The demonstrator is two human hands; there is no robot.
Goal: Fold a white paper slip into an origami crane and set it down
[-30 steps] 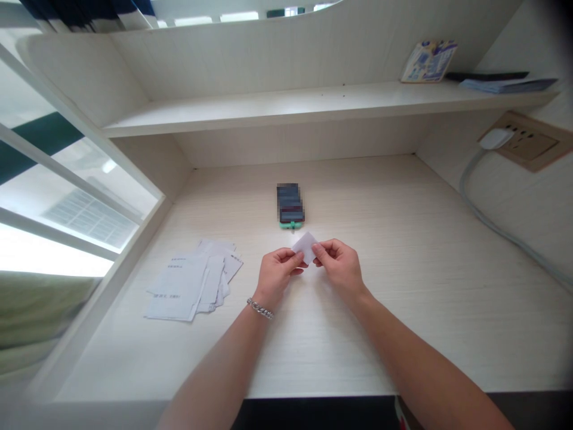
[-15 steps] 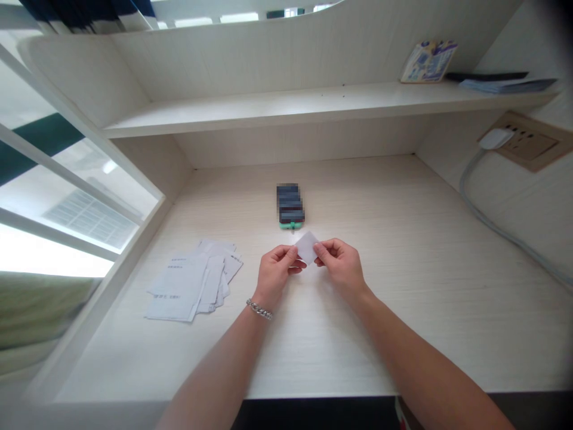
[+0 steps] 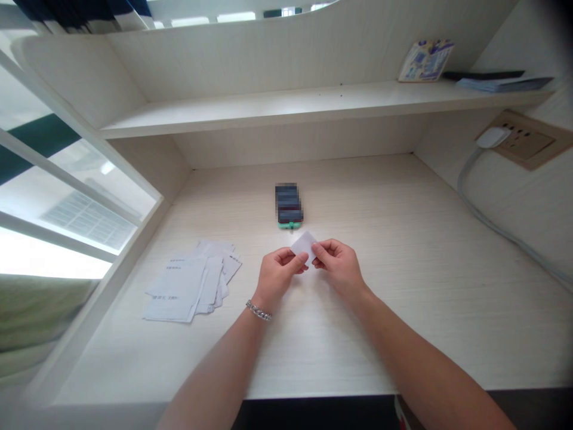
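Observation:
A small white piece of paper (image 3: pixel 303 242), turned so a corner points away from me, is held up over the desk between both hands. My left hand (image 3: pixel 280 272) pinches its lower left part, the thumb lying across the near side. At the right edge, my right hand (image 3: pixel 339 263) grips it between thumb and fingers. Just beyond the paper lies a dark phone-like object (image 3: pixel 289 203), its surface blurred, with a green near end. To the left of my left hand is a loose pile of white paper sheets (image 3: pixel 183 286), some with printed lines.
The pale wooden desk (image 3: pixel 430 298) has a shelf (image 3: pixel 250 110) above its back, carrying a small printed packet (image 3: pixel 425 61) and flat papers (image 3: pixel 504 83). A grey cable (image 3: pixel 492 224) runs from the wall socket (image 3: pixel 528 140) at right. A slatted frame borders the left side.
My left thumb has slid further over the paper, toward its middle and the right hand. My right hand keeps its pinch on the other edge.

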